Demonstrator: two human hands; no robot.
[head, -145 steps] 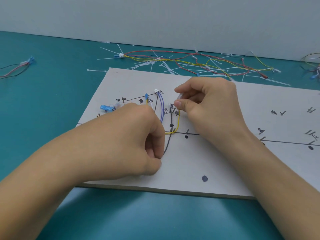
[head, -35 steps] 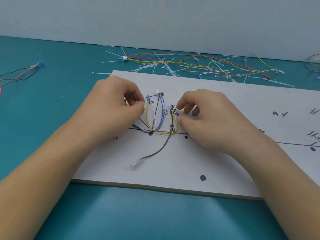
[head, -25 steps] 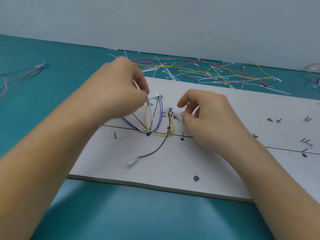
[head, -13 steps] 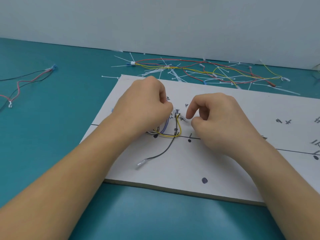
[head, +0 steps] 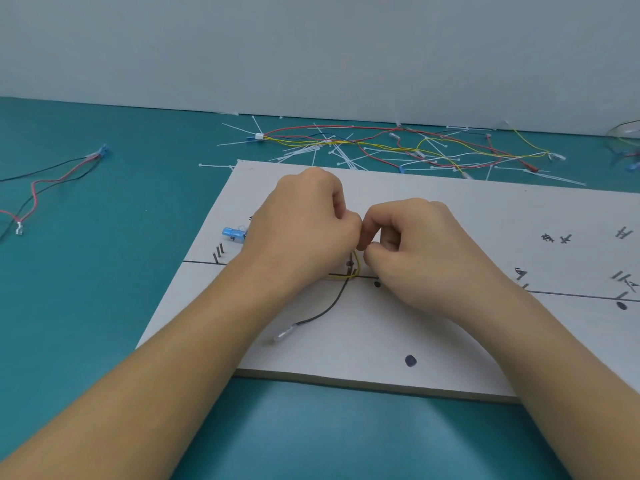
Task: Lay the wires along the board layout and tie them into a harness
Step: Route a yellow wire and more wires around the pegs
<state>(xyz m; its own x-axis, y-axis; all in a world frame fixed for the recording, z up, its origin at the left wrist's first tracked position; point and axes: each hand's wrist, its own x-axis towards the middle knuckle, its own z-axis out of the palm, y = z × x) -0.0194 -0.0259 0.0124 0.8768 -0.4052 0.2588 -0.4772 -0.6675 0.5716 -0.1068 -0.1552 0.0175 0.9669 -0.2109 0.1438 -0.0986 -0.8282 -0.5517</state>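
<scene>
Both hands work over the left part of the board, knuckles almost touching.

Left hand: palm down, fingers curled tight. What it grips is hidden beneath it.

Right hand: thumb and forefinger drawn together at the tips. Whether they pinch anything cannot be told.

The yellow wire emerges between the two hands, bends, and runs left under the left hand along the drawn line. The black wire leaves the same spot on a diagonal axis, passing below the left wrist. Its clear-sleeved terminal points toward the near-left. A blue connector lies just left of the left hand, long axis across the board.

The board lies flat on the teal counter. Beyond the hands, loose wires and white cable ties lie scattered before a grey wall. Red and black wires lie well left of the left hand.
</scene>
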